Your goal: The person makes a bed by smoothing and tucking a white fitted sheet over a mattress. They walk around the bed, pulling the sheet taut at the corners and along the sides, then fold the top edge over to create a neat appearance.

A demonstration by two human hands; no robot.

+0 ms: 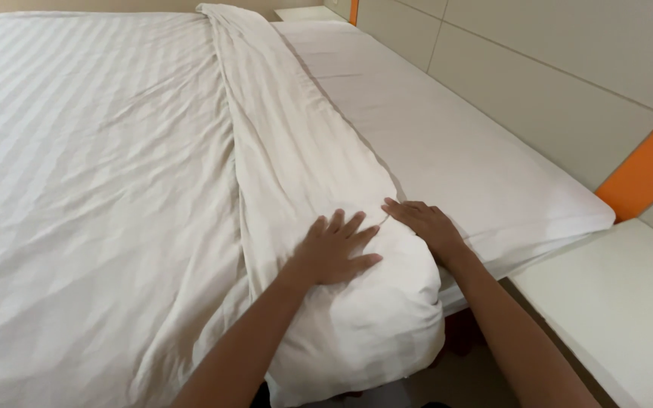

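Note:
A white striped duvet (92, 174) covers most of the bed, its top edge turned back in a long folded band (289, 143) that runs from the far end to the near corner. My left hand (334, 249) lies flat on the near end of that fold, fingers spread. My right hand (425, 225) rests palm down beside it, at the fold's edge where it meets the bare white fitted sheet (447, 143). Neither hand grips any cloth. The fold hangs over the mattress corner (372, 332) below my hands.
A padded beige headboard wall (538, 68) with an orange strip (648, 162) runs along the right. A white bedside table (621, 302) stands at the near right, and another (307, 13) at the far end. A narrow gap of floor lies between bed and table.

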